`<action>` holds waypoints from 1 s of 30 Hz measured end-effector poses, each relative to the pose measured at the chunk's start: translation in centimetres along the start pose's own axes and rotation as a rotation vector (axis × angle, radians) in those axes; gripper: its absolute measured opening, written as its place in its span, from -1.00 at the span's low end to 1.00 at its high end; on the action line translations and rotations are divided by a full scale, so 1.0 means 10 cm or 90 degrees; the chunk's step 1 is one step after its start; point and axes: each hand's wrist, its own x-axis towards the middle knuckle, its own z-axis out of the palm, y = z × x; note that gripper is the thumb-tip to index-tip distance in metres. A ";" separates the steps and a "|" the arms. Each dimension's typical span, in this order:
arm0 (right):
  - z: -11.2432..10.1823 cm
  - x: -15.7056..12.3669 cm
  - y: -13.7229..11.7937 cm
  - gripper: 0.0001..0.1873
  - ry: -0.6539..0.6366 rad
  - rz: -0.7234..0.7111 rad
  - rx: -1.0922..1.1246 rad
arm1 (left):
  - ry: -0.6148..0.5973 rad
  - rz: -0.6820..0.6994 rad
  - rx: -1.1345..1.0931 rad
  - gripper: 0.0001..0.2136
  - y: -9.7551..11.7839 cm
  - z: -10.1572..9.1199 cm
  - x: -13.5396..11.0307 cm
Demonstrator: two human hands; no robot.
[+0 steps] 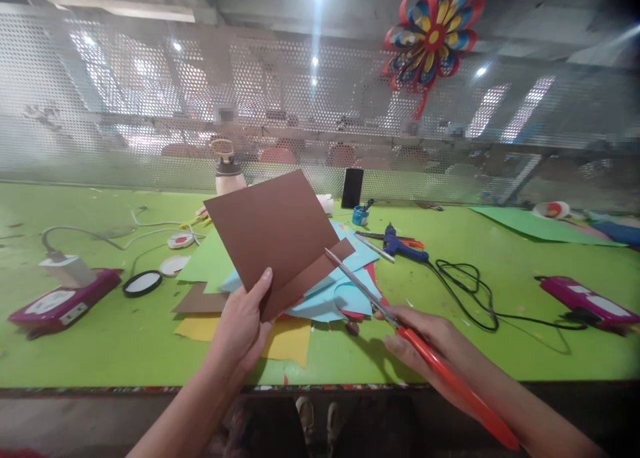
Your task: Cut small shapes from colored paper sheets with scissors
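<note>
My left hand (247,318) grips a brown sheet of paper (273,225) by its lower edge, thumb on top. The sheet is tilted and raised above the table. A narrower brown strip (315,271) shows along its lower right side; whether it is fully separate I cannot tell. In my right hand (425,338) are scissors (450,378) with red handles, my fingers around them. The blade tips lie at the right edge of the brown paper, near the strip. Beneath are blue paper pieces (350,291), a yellow sheet (290,341) and green paper (200,261).
A blue glue gun (403,245) with a black cord lies at right. Magenta power strips (587,301) stand on both sides. Further back are a bottle (229,171), a phone (353,188) and a small blue jar (361,215). A perforated screen (300,98) rises behind the green table (150,351).
</note>
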 end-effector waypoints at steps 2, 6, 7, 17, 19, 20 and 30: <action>0.00 0.01 -0.01 -0.59 0.005 -0.005 -0.002 | 0.008 0.000 0.000 -0.71 -0.01 0.00 0.01; 0.00 0.02 -0.03 -0.59 0.020 -0.019 -0.002 | 0.022 -0.004 -0.007 -0.75 -0.02 0.00 0.02; 0.00 0.02 -0.03 -0.59 0.015 -0.012 0.002 | 0.021 -0.005 -0.009 -0.76 -0.02 0.00 0.03; 0.09 0.06 0.06 -0.52 0.064 0.058 -0.002 | 0.017 -0.016 -0.002 -0.74 -0.04 -0.02 0.06; 0.12 0.07 0.07 -0.51 0.063 0.064 0.002 | 0.022 -0.019 0.003 -0.76 -0.05 -0.03 0.08; 0.13 0.07 0.07 -0.51 0.061 0.063 0.004 | 0.025 -0.015 0.003 -0.76 -0.05 -0.04 0.08; -0.31 0.20 0.59 -0.55 0.099 0.099 -0.305 | 0.081 -0.021 0.117 -0.76 0.18 -0.10 0.19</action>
